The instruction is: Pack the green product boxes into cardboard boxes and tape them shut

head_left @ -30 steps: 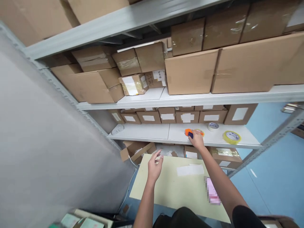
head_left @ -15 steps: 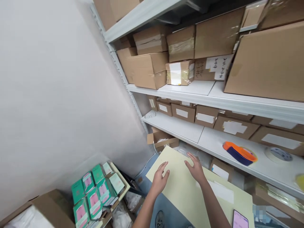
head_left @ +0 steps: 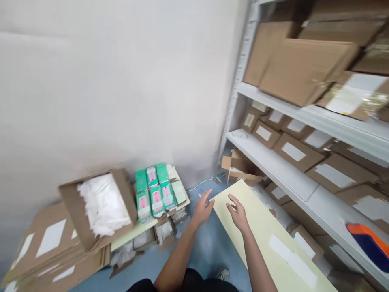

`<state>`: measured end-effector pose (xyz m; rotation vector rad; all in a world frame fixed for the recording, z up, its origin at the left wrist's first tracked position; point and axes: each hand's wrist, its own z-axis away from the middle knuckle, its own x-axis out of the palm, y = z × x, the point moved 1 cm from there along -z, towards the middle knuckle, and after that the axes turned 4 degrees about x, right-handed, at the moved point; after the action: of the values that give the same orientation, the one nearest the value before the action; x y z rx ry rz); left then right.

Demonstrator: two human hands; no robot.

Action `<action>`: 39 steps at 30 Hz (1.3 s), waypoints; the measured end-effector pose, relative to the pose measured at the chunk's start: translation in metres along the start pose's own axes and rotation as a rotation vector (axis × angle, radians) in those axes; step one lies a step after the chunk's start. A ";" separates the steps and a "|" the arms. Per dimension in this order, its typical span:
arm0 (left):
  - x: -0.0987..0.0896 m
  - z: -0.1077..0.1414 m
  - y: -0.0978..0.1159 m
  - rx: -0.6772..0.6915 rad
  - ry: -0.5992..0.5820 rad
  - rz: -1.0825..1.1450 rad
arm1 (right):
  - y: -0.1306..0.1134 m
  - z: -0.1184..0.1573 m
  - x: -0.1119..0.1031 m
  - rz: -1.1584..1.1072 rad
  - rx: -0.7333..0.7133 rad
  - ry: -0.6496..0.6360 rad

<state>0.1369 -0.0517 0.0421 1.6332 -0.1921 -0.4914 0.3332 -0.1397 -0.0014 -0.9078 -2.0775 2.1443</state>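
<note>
Both arms reach forward with nothing in either hand. My left hand (head_left: 203, 210) is raised near the left edge of the pale yellow tabletop (head_left: 258, 227), its fingers apart and its palm turned inward. My right hand (head_left: 237, 213) hovers over that tabletop, fingers slightly curved and spread, facing the left one across a gap. Strips of white paper (head_left: 293, 261) lie on the tabletop nearer to me. Left of my hands, several green boxes with pink panels (head_left: 157, 198) stand in rows on a low pale surface.
An open carton with white bags (head_left: 105, 205) sits at the left, beside stacked flat cardboard (head_left: 45, 239). On the right, a metal shelf (head_left: 273, 156) holds many labelled cartons (head_left: 293, 152) and an orange and dark blue object (head_left: 369, 245). An open box (head_left: 243, 168) stands under it.
My view has swung left, bringing the open carton and stacked cardboard into sight. Both hands stay empty and have come a little closer together. The phone has left the view.
</note>
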 end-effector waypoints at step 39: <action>-0.207 -0.042 -0.236 -0.724 0.383 -0.177 | 0.043 -0.105 0.396 -0.279 0.488 -0.601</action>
<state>-0.0674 0.1011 -0.1447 1.0024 0.3842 -0.3163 0.0633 0.1096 -0.1882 0.0854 -1.5606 2.7772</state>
